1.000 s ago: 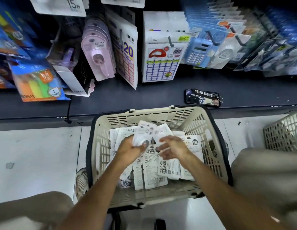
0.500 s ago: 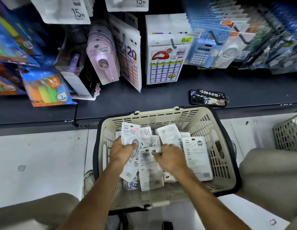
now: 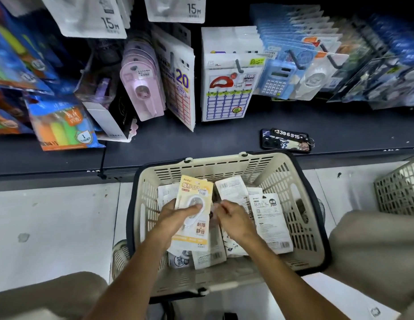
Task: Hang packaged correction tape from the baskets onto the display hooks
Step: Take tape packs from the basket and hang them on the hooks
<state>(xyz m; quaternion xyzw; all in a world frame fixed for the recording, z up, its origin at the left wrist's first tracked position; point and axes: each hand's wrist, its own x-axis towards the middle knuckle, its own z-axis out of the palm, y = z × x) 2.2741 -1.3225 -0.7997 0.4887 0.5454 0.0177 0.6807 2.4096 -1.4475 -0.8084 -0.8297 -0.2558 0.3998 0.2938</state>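
Observation:
A beige plastic basket stands on the floor below the shelf, holding several white correction tape packs. My left hand grips a small stack of packs over the basket, a yellow-and-white pack on top with its front up. My right hand is just to the right of the stack, fingers curled down among the loose packs; it is blurred and I cannot see what it holds. White packs marked 15m hang from display hooks at the top of the rack.
Pink correction tapes, label sheets, calculators and highlighters hang on the rack. A phone with a number tag lies on the dark shelf. A second basket stands at the right. My knees frame the basket.
The stack in my left hand has turned so a yellow-fronted pack now faces up. My right hand has shifted slightly right among the loose packs. The view has moved closer.

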